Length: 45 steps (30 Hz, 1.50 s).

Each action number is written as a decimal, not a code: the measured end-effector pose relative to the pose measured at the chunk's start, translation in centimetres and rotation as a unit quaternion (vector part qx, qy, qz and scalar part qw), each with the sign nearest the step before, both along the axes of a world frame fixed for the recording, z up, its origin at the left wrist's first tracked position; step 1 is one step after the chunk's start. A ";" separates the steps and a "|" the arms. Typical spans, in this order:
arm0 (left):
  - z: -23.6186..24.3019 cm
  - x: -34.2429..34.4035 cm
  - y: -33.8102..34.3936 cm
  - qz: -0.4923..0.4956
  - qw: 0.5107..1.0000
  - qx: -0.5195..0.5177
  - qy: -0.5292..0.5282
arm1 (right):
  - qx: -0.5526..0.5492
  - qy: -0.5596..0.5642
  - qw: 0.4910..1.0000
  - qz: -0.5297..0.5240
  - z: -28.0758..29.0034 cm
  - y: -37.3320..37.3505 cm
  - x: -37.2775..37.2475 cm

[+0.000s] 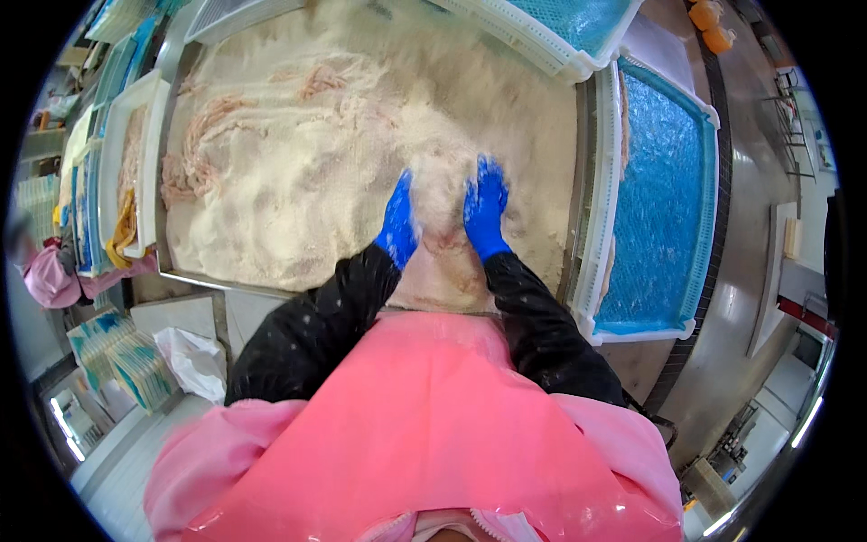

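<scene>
In a wide metal tray (271, 244) of cream powder lie pale pinkish, powder-dusted strips (212, 126) at the back and left. My left hand (397, 217) and my right hand (484, 203), in blue gloves dusted white, reach in with fingers extended on either side of a loose mound of powder (441, 181), their tips blurred. Between my wrists, at the near edge, a pinkish piece (444, 280) shows under powder; I cannot tell whether my hands grip anything in the mound.
White-rimmed crates with blue mesh (659, 208) stand right and behind (569, 27). A white bin (153, 99) with a yellow cloth and stacked trays (117, 361) are left. A co-worker in pink (54, 275) is at far left. Orange objects (713, 27) sit back right.
</scene>
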<state>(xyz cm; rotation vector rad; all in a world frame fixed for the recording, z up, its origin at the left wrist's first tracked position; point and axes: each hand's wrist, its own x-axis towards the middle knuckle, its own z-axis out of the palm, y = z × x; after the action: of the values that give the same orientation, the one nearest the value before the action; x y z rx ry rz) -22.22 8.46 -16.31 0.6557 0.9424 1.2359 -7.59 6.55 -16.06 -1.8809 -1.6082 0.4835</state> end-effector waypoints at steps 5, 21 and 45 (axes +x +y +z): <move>4.0 0.1 -4.3 -0.094 0.915 -0.141 -0.365 | -0.001 0.046 0.991 0.125 5.9 -3.2 -7.3; 9.1 -1.0 -5.8 -0.153 0.803 -0.269 -0.509 | -0.046 -0.014 0.998 0.050 7.0 -7.8 -1.7; 10.0 4.5 -5.3 0.024 0.945 -0.194 -0.261 | -0.198 0.466 0.861 -0.044 18.8 -11.7 8.5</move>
<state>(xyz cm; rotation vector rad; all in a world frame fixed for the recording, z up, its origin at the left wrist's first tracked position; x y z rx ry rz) -17.73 3.11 -6.31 -0.0151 0.7208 1.1406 0.94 -5.14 2.72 -1.5436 -0.7889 1.4972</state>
